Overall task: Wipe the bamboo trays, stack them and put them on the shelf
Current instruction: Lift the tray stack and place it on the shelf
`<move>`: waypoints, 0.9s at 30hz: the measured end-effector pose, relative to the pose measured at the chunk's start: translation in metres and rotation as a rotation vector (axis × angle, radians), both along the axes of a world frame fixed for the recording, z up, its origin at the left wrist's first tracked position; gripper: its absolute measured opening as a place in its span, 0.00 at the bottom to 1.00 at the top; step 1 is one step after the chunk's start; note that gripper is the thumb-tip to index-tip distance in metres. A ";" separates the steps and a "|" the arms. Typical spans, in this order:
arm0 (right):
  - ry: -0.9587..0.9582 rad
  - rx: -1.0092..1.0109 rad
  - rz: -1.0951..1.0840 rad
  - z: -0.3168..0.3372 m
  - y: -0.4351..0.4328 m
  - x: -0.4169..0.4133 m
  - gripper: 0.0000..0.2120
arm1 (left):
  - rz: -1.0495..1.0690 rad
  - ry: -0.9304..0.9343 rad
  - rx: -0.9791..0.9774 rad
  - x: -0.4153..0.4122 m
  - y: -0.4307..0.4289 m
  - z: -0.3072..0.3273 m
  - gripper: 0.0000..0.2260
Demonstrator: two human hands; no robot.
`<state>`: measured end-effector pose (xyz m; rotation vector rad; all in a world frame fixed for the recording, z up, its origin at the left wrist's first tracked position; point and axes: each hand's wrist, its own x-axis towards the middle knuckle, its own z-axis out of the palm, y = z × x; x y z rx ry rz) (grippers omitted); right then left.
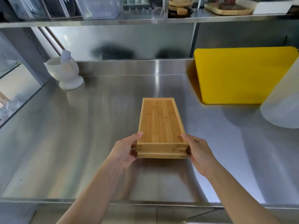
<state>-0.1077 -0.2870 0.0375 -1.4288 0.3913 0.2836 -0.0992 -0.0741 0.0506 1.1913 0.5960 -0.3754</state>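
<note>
The trays (161,122) sit stacked, open side up, at the middle of the steel counter (80,143). The left hand (125,151) clasps the stack's near left corner, and the right hand (198,151) clasps its near right corner, thumbs on the top rim. A yellow board (242,75) leans at the back right, a white mortar (66,71) stands back left, and the shelf (97,21) runs above
</note>
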 end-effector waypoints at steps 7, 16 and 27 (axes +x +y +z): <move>-0.111 -0.070 -0.001 0.039 0.009 0.027 0.09 | 0.059 -0.118 0.036 0.023 0.005 0.032 0.13; -0.331 -0.063 -0.059 0.119 0.052 0.132 0.13 | 0.026 -0.369 0.088 0.127 0.046 0.120 0.12; -0.417 0.064 -0.124 0.213 0.091 0.310 0.09 | 0.045 -0.486 -0.003 0.299 0.076 0.213 0.10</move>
